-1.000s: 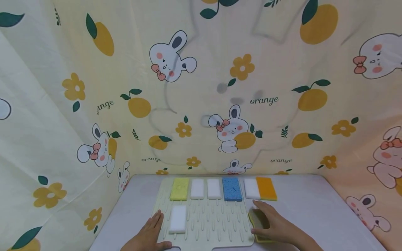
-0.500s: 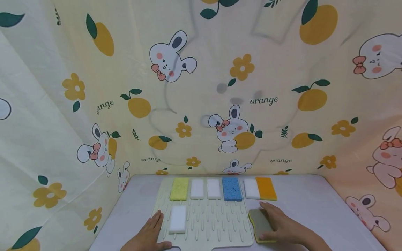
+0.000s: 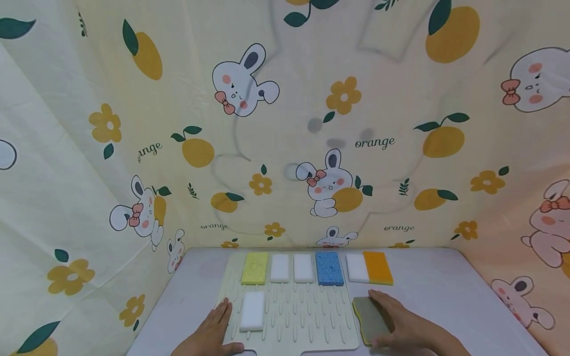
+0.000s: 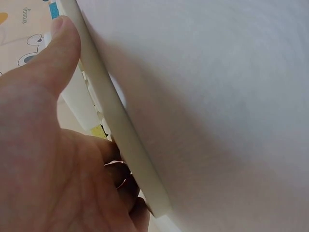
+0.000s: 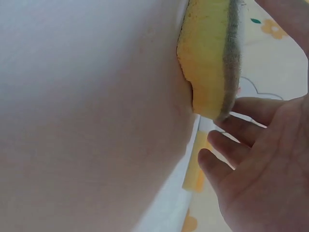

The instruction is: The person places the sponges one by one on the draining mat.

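Note:
A sponge (image 3: 369, 319) with a grey-green scouring top and yellow body lies on the table beside the right edge of a pale ribbed drying board (image 3: 307, 341). My right hand (image 3: 404, 324) is at its right side. The right wrist view shows fingertips (image 5: 231, 116) at the yellow sponge's (image 5: 205, 58) edge, with the thumb apart from it. At the board's left edge rests my left hand (image 3: 207, 329), fingers extended. In the left wrist view its thumb (image 4: 60, 48) lies against the board's rim (image 4: 120, 125). A white sponge block (image 3: 252, 310) sits on the board near that hand.
Along the board's back stand a yellow sponge (image 3: 255, 268), two white blocks (image 3: 279, 268) and a blue sponge (image 3: 329, 268). Right of them, off the board, lie a white block (image 3: 357, 268) and an orange piece (image 3: 377, 268). A patterned curtain (image 3: 285, 123) rises behind the table (image 3: 436, 291).
My right hand has shifted a little to the right, uncovering more of the sponge's grey-green top. The left hand and the board have stayed where they were.

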`<state>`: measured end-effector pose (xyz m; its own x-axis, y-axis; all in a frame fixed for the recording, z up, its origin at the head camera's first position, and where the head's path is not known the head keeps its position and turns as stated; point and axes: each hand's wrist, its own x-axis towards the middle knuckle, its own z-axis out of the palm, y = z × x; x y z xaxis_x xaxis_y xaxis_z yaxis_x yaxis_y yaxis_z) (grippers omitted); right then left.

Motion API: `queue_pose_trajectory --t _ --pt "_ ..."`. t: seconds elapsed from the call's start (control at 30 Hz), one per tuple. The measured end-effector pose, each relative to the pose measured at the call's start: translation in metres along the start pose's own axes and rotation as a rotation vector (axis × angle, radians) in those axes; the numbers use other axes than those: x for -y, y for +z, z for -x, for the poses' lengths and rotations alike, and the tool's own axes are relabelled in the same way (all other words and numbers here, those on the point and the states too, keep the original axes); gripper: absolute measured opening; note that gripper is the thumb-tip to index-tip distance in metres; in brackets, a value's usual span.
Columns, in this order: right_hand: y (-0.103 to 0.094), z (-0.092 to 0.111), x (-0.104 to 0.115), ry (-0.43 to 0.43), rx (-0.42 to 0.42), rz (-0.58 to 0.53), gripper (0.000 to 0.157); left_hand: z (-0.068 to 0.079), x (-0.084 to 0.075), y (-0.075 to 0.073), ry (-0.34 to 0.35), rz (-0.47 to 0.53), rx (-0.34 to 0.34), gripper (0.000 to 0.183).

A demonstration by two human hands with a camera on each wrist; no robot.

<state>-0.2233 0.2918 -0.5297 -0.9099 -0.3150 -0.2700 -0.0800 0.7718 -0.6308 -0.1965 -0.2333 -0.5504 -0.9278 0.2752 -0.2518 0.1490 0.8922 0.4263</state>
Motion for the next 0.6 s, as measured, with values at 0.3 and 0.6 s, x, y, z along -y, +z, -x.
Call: queue_pose_trajectory --t 0.3,0.6 --pt "-0.0028 0.0013 -0.0064 -0.084 0.018 0.016 0.132 -0.0023 0.0033 0.0019 0.007 -0.007 0.004 0.123" --pt "-0.0014 0.0000 -0.0062 -0.018 0.023 0.008 0.134 -0.0029 0.0049 0.0031 0.004 -0.013 0.005 0.123"
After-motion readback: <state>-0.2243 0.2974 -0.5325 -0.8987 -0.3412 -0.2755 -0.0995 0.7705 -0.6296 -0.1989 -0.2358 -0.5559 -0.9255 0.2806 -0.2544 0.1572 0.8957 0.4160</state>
